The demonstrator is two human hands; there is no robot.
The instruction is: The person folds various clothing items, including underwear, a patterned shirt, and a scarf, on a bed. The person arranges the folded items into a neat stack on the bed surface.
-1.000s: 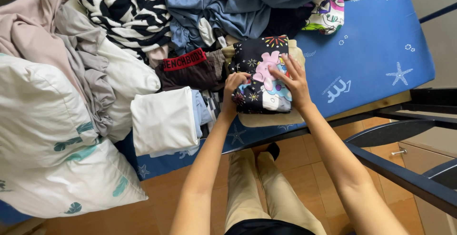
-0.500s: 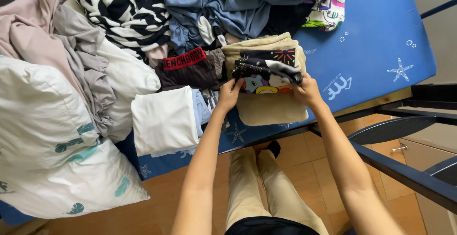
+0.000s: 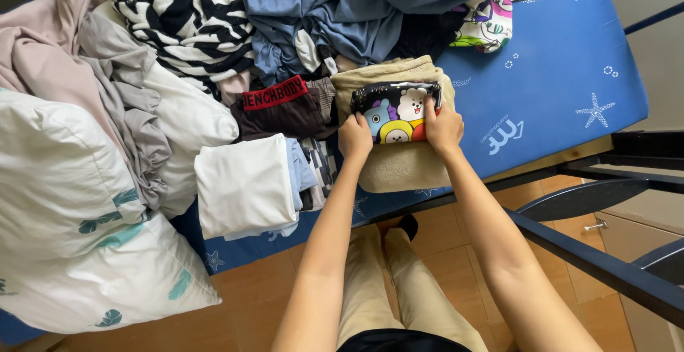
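a: state the position of the hands.

b: the left hand (image 3: 355,137) and the right hand (image 3: 443,128) are both closed on 1 small folded garment with cartoon print (image 3: 396,112), fingers curled over its left and right ends, thumbs on the near side. the grip from 2 sides looks meant to keep the fold tight and square.

a: location of the garment?

b: it rests on a folded beige towel (image 3: 399,167), which sits at the near edge of the blue mattress (image 3: 563,74), just right of a folded white item (image 3: 246,184). stacking it there appears to keep finished pieces apart from the unsorted heap: a striped black-and-white cloth (image 3: 185,17) and blue clothing (image 3: 342,10) toward the far edge, white pillows (image 3: 64,209) at the left end.

a: difference from the frame 0.5 s back?

b: the garment was then wider and looser, with the hands further apart at its ends. it is now a compact, narrower packet, and the hands have closed in. the beige towel and white item have not shifted.
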